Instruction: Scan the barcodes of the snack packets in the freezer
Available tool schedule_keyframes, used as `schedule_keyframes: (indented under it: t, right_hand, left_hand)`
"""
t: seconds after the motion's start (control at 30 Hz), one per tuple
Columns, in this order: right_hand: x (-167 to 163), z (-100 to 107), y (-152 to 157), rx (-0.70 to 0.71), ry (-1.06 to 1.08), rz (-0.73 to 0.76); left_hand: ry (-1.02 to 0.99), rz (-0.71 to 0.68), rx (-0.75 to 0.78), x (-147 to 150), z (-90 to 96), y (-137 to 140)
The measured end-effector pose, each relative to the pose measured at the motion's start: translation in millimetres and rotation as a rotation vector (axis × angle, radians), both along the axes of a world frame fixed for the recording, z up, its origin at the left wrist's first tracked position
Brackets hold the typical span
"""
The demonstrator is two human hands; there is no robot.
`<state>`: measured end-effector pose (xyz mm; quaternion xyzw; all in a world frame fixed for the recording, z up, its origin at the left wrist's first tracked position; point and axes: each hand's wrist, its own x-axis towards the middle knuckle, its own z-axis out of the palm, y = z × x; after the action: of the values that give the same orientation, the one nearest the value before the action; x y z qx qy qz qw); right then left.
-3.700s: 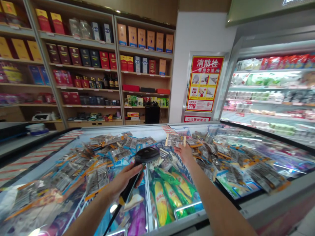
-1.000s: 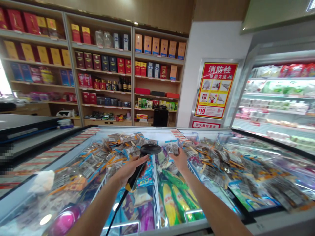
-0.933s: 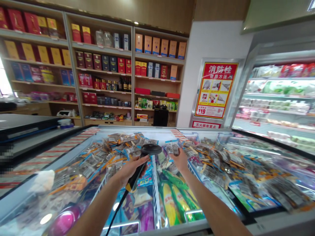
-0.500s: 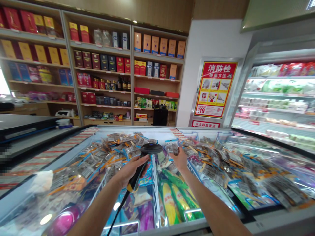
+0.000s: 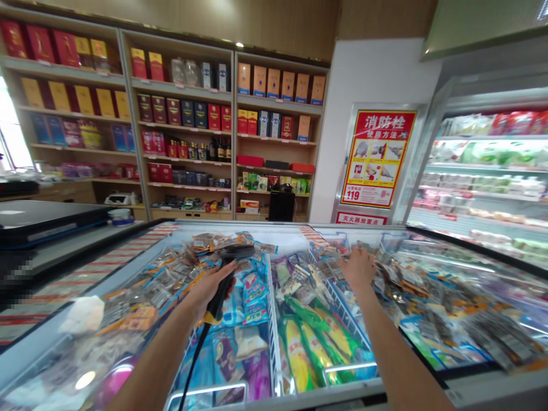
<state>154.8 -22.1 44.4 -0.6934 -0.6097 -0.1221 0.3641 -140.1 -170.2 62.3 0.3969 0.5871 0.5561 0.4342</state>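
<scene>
The person stands at the near edge of an open chest freezer, both bare arms extended over it.

Left hand: fingers wrapped tight round the handle of a black barcode scanner. The scanner head sits above the hand, at its 1 o'clock, over the blue snack packets. A black cable hangs from the handle base toward 6 o'clock.

Right hand: back of the hand faces up, fingers curled down onto the heap of small packets under the right glass lid. Contact is visible; whether any packet is actually gripped cannot be told.

Between the two hands, wire dividers split the freezer into bins. Yellow-and-green corn packs lie at 6 o'clock of the right hand. At 12 o'clock beyond the freezer stand shelves of boxed goods; at 1 o'clock, a red wall poster.
</scene>
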Motion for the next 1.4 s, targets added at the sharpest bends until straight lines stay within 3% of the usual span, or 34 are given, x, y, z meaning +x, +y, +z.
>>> schedule_keyframes:
  t: [0.03,0.1,0.17,0.23,0.3,0.4,0.47,0.57,0.73,0.9,1.07,1.17,1.3,1.4]
  right_hand:
    - [-6.0,0.7,-0.1,0.052,-0.034,0.034]
    - [-33.2,-1.6,1.8,0.09,-0.094,0.251]
    - [-73.5,-7.9,6.6,0.014,-0.133,0.515]
    - [-116.0,-16.0,13.3,-0.082,-0.145,0.657]
    - [-152.2,-22.9,20.5,-0.202,-0.122,0.688]
    - [-188.3,-27.0,31.1,-0.344,-0.08,0.614]
    - [-202.4,-25.5,37.9,-0.332,-0.136,0.598]
    - [-214.3,-19.7,47.8,-0.244,-0.379,0.721]
    - [-216.9,-12.1,57.4,-0.257,-0.653,0.872]
    - [-198.7,-5.8,53.9,-0.201,-0.737,0.864]
    - [-159.7,9.3,42.8,-0.08,-0.736,0.903]
    - [-131.2,6.2,31.5,-0.114,-0.562,0.898]
    - [-104.8,-22.7,13.0,-0.132,-0.001,0.729]
    - [-100.3,-44.5,0.3,-0.124,0.389,0.707]
  left_hand:
    - [-0.003,-0.031,-0.002,-3.7,-0.6,-1.4]
    - [-0.022,-0.067,-0.003,-10.0,-2.0,-4.7]
    - [-0.033,-0.046,-0.012,-15.9,-3.5,-9.3]
    - [-0.027,-0.012,-0.052,-22.9,-5.4,-15.0]
    - [0.003,0.029,-0.098,-31.6,-7.7,-20.4]
    - [0.014,0.098,-0.113,-44.6,-10.2,-25.1]
    - [-0.004,0.117,-0.104,-50.7,-10.5,-25.9]
    - [0.002,0.109,-0.115,-54.7,-10.4,-25.6]
    - [0.009,0.034,-0.105,-56.1,-13.2,-25.9]
    - [-0.02,0.003,-0.063,-57.8,-17.4,-24.0]
    - [-0.095,-0.022,-0.034,-48.8,-16.6,-23.1]
    - [-0.13,-0.094,-0.019,-37.8,-15.9,-24.9]
    - [-0.099,-0.214,0.03,-23.7,-18.2,-26.2]
    - [-0.051,-0.266,0.047,-15.8,-18.7,-26.9]
